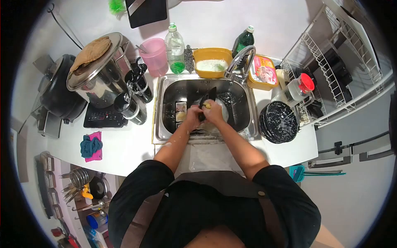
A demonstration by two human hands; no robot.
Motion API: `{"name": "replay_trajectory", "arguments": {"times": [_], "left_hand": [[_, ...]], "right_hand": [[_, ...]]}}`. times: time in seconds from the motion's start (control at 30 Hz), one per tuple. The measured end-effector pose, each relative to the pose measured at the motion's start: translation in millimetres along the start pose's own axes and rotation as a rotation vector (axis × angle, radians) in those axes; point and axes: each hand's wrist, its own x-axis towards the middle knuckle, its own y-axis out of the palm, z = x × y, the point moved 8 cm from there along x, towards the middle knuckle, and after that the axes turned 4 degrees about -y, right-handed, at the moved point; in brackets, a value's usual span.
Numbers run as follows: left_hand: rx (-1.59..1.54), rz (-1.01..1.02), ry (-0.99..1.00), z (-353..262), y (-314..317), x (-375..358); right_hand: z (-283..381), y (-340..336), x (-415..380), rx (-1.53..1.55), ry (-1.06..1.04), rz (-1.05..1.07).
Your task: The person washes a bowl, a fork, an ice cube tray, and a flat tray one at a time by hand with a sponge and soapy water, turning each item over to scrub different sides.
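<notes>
At the centre of the frame, over the steel sink (242, 108), both hands are pressed together; the left hand (192, 115) is clenched around the handle of a black knife (208, 99), whose blade rises up and to the right from between the hands; the right hand (215, 112) is closed on a yellow sponge (207, 106), held against the blade just above the left hand; a pale plate (224, 108) lies beneath them in the sink; a curved tap (240, 58) stands just above.
</notes>
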Motion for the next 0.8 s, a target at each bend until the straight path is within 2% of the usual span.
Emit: {"name": "replay_trajectory", "arguments": {"times": [0.1, 0.13, 0.2, 0.27, 0.3, 0.37, 0.43, 0.47, 0.5, 0.53, 0.6, 0.63, 0.67, 0.7, 0.77, 0.8], "left_hand": [[-0.035, 0.031, -0.127, -9.9, 14.0, -15.0], [0.115, -0.160, -0.076, -0.4, -18.7, 5.5], [0.479, -0.328, 0.216, -15.5, -12.2, 6.0], [0.767, -0.442, 0.561, -30.4, -18.4, 23.8], [0.768, -0.442, 0.434, -33.2, -2.2, 12.6], [0.759, -0.433, 0.185, -36.8, 30.4, -7.9], [0.799, -0.420, 0.283, -32.1, 29.9, 1.7], [0.856, -0.406, 0.355, -31.3, 31.0, 4.9], [0.913, -0.390, 0.429, -35.4, 38.8, 2.5], [0.915, -0.370, 0.399, -34.7, 41.8, 3.8], [0.575, -0.199, 0.362, -30.7, 37.7, 10.2], [0.402, -0.113, 0.344, -30.1, 35.4, 13.4], [0.385, -0.118, 0.348, -38.5, 40.9, -0.4], [0.278, -0.001, 0.332, -38.0, 33.0, 1.4], [0.060, 0.234, 0.300, -41.1, 23.8, 5.1], [0.124, 0.120, 0.269, -42.0, 24.0, -3.0]], "right_hand": [[-3.0, 16.8, -24.4, 0.283, 0.120, 0.165], [-9.1, 25.2, -26.3, 0.370, 0.142, 0.190], [-27.6, 38.3, -21.0, 0.544, 0.251, 0.208], [-29.8, 27.8, 1.1, 0.777, 0.224, 0.027], [-26.4, 18.8, 10.7, 0.890, 0.209, -0.065], [-15.0, -17.7, 29.7, 0.672, 0.083, -0.287], [-25.5, -42.6, 48.2, 0.664, 0.045, -0.637], [-34.1, -47.5, 50.3, 0.735, 0.119, -0.796], [-19.5, -57.6, 45.2, 0.558, 0.106, -0.796], [-5.2, -67.3, 37.2, 0.381, 0.093, -0.793], [10.4, -67.5, 31.6, 0.114, 0.017, -0.699], [8.4, -53.1, 37.9, 0.079, -0.063, -0.519], [7.1, -39.3, 36.3, 0.083, -0.065, -0.375], [7.9, -24.6, 28.9, 0.088, -0.059, -0.230], [8.1, -15.1, 11.9, 0.205, 0.013, -0.099], [7.7, -11.4, 7.5, 0.263, 0.048, -0.033]]}}
